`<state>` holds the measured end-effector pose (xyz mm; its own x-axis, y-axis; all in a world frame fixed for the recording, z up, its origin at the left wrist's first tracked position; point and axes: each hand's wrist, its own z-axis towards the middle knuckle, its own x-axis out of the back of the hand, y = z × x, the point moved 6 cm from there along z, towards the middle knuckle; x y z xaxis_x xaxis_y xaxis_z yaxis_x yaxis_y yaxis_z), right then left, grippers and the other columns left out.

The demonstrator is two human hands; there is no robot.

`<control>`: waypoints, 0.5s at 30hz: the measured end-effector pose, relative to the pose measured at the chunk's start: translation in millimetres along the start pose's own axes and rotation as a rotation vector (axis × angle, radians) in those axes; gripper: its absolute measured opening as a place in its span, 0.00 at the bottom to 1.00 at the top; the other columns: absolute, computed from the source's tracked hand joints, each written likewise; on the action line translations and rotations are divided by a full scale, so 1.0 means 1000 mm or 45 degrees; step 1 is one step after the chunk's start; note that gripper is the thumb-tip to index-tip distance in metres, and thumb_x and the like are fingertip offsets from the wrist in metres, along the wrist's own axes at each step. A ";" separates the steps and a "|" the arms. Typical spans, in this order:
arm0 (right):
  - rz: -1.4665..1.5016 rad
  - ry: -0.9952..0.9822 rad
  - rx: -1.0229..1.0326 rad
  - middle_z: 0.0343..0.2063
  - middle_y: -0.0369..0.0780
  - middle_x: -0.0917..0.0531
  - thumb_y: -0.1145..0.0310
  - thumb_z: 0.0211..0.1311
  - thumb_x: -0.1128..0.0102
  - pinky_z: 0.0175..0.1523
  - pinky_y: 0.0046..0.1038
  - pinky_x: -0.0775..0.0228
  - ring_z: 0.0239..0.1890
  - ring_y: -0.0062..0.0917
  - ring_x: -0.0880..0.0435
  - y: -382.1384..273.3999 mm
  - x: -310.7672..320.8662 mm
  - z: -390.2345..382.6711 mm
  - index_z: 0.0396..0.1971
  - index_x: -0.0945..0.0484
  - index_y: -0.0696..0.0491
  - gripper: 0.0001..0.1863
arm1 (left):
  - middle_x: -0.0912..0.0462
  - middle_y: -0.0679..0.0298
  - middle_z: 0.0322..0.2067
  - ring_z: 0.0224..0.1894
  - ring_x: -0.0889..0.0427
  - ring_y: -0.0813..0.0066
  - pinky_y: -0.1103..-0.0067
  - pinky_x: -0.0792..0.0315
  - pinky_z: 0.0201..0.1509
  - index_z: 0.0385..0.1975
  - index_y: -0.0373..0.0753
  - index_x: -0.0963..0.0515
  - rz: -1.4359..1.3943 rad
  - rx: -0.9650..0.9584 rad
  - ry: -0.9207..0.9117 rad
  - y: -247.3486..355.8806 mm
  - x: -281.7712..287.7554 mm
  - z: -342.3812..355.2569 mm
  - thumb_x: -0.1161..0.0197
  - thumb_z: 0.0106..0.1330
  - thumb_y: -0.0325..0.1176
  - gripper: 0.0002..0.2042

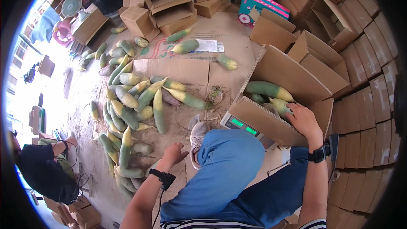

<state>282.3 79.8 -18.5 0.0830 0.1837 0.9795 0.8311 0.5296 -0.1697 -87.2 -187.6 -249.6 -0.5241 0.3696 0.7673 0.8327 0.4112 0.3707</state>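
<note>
An open cardboard box (271,121) stands at my right on a scale (241,124) with a lit green display. Inside it lie several green radishes, among them a long one (269,89) with a yellow end. My right hand (303,119) reaches into the box, its fingers curled over the end of a pale green radish (280,107). Over the floor by my shoe, my left hand (173,153) hangs with fingers loosely apart and nothing in them. To its left spreads a pile of green radishes (146,95), the nearest ones just beside that wrist.
Empty cardboard boxes (171,2) cluster at the back, with a teal and pink carton (263,8) to their right. Stacked flattened-looking brown cartons (364,118) wall the right side. At the left a person in dark clothes (46,171) bends low. A fan (71,5) stands far left.
</note>
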 end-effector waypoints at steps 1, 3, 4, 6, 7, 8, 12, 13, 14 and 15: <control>0.003 -0.005 0.011 0.39 0.48 0.18 0.62 0.63 0.44 0.48 0.42 0.27 0.43 0.44 0.19 -0.003 -0.001 0.001 0.45 0.23 0.55 0.15 | 0.20 0.46 0.44 0.48 0.20 0.49 0.64 0.26 0.53 0.48 0.36 0.23 -0.004 0.011 0.001 -0.006 -0.004 0.000 0.34 0.59 0.48 0.24; -0.005 -0.029 -0.004 0.40 0.48 0.19 0.62 0.63 0.44 0.48 0.42 0.28 0.43 0.44 0.19 -0.006 -0.001 0.000 0.46 0.24 0.55 0.16 | 0.19 0.45 0.43 0.48 0.20 0.48 0.64 0.25 0.52 0.49 0.36 0.23 -0.033 0.026 -0.017 -0.014 -0.011 0.002 0.34 0.58 0.49 0.25; -0.007 -0.034 0.001 0.40 0.48 0.19 0.62 0.63 0.44 0.48 0.42 0.28 0.43 0.44 0.19 -0.005 -0.002 -0.001 0.46 0.24 0.55 0.16 | 0.19 0.45 0.43 0.48 0.20 0.48 0.64 0.25 0.52 0.49 0.36 0.23 -0.038 0.030 -0.019 -0.018 -0.015 0.003 0.34 0.58 0.49 0.25; 0.007 -0.007 0.000 0.39 0.48 0.19 0.62 0.63 0.44 0.48 0.43 0.28 0.44 0.44 0.20 -0.001 -0.003 -0.002 0.46 0.24 0.56 0.16 | 0.19 0.44 0.45 0.49 0.20 0.47 0.64 0.26 0.53 0.50 0.35 0.23 -0.286 0.198 -0.045 -0.031 -0.018 0.006 0.33 0.58 0.47 0.25; 0.003 -0.013 0.001 0.39 0.48 0.19 0.62 0.63 0.44 0.48 0.43 0.28 0.44 0.44 0.20 0.001 -0.003 -0.002 0.46 0.24 0.56 0.16 | 0.19 0.44 0.45 0.49 0.20 0.47 0.64 0.26 0.53 0.50 0.35 0.23 -0.291 0.199 -0.050 -0.035 -0.020 0.011 0.33 0.58 0.47 0.25; 0.015 -0.025 -0.007 0.40 0.49 0.19 0.63 0.63 0.44 0.48 0.42 0.28 0.44 0.45 0.20 0.001 -0.003 -0.002 0.46 0.24 0.56 0.16 | 0.20 0.43 0.45 0.49 0.20 0.46 0.64 0.26 0.53 0.50 0.34 0.23 -0.391 0.258 0.001 -0.046 -0.023 0.017 0.32 0.57 0.45 0.25; 0.072 -0.060 -0.016 0.40 0.49 0.19 0.63 0.65 0.45 0.47 0.42 0.28 0.44 0.46 0.20 -0.005 -0.002 0.000 0.46 0.23 0.56 0.15 | 0.21 0.42 0.45 0.50 0.21 0.47 0.64 0.27 0.54 0.50 0.30 0.26 -0.409 0.385 0.337 -0.114 -0.031 0.040 0.29 0.54 0.41 0.27; 0.069 -0.067 -0.015 0.40 0.49 0.19 0.63 0.65 0.45 0.47 0.42 0.28 0.44 0.46 0.20 -0.005 -0.002 0.000 0.46 0.23 0.56 0.15 | 0.21 0.42 0.45 0.50 0.21 0.47 0.64 0.27 0.54 0.50 0.30 0.26 -0.413 0.389 0.332 -0.123 -0.033 0.046 0.29 0.54 0.41 0.27; 0.095 -0.076 -0.038 0.41 0.49 0.19 0.63 0.65 0.45 0.47 0.42 0.28 0.44 0.46 0.20 -0.004 -0.002 -0.001 0.46 0.23 0.57 0.15 | 0.22 0.42 0.45 0.51 0.22 0.46 0.64 0.27 0.54 0.51 0.30 0.27 -0.397 0.519 0.430 -0.132 -0.027 0.052 0.29 0.53 0.41 0.29; 0.121 -0.084 -0.061 0.41 0.50 0.19 0.63 0.65 0.45 0.47 0.42 0.28 0.43 0.47 0.20 -0.002 -0.003 -0.002 0.46 0.23 0.57 0.15 | 0.22 0.42 0.45 0.51 0.23 0.46 0.64 0.27 0.54 0.52 0.29 0.29 -0.379 0.650 0.528 -0.139 -0.021 0.057 0.29 0.53 0.41 0.30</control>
<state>281.0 76.4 -20.7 0.1274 0.2860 0.9497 0.8467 0.4673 -0.2543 -202.3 -205.7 -347.1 -0.5209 -0.1237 0.8446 0.4248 0.8206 0.3822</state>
